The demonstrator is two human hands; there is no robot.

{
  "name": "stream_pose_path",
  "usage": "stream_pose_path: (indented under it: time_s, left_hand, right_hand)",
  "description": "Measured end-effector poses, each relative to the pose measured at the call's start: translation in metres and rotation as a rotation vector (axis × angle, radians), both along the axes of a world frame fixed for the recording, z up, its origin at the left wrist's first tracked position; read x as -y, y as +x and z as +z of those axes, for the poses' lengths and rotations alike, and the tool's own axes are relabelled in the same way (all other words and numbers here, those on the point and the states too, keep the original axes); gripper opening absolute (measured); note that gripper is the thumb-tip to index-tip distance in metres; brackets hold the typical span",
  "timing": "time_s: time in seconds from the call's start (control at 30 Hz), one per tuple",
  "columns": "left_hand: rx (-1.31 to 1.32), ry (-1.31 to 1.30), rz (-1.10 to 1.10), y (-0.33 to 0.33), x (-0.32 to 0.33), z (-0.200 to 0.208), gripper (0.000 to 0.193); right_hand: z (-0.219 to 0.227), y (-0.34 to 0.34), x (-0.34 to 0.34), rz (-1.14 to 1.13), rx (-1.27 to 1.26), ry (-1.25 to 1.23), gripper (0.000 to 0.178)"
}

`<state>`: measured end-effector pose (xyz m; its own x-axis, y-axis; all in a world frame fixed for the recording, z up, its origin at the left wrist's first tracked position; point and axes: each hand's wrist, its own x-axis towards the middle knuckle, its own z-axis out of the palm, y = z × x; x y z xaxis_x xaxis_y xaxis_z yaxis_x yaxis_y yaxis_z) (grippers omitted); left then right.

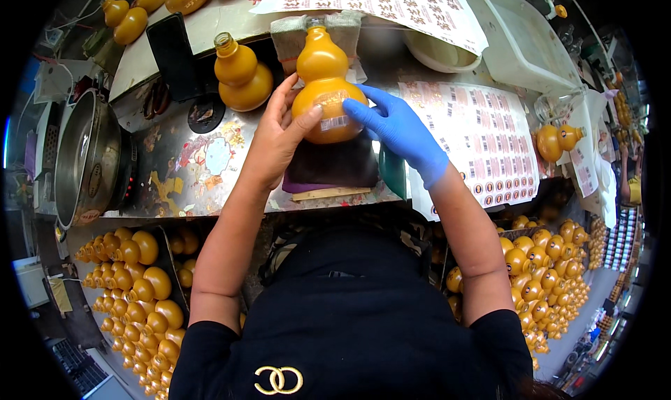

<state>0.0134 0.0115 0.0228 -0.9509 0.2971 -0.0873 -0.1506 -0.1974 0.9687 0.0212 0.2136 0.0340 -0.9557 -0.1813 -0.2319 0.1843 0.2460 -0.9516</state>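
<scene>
A yellow-brown gourd-shaped bottle [323, 56] lies tilted before me on a dark support, its neck pointing away against a folded grey cloth [286, 33]. My bare left hand [281, 131] grips its lower bulb from the left, thumb on a clear label [334, 122] with a barcode. From the right, my right hand [398, 127] in a blue glove closes on the same bulb, fingers pressed beside the label. Another gourd-shaped bottle [244, 82] stands left of my hands.
Label sheets [489, 141] lie at the right, with another printed sheet [381, 2] at the back. A metal pan [82, 159] sits far left near a black phone [171, 57] on a stand. Crates of gourd bottles [143, 295] flank me. A white tub [524, 44] stands back right.
</scene>
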Motion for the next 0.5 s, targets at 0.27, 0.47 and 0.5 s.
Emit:
stream_pose_path:
  time_s: [0.27,0.47,0.5]
  left_hand:
    - [-0.061,-0.074,-0.096,0.001,0.005,0.002,0.083]
    - [-0.066,-0.054,-0.093,0.003,0.008,-0.002,0.088]
    - [-0.066,-0.050,-0.098,0.003,0.008,-0.001,0.088]
  right_hand:
    - [-0.011,0.003,-0.003,0.032,-0.052,-0.066,0.067]
    - [-0.011,0.004,-0.003,0.043,-0.056,-0.069,0.070]
    - [-0.012,0.005,-0.004,0.047,-0.053,-0.048,0.070]
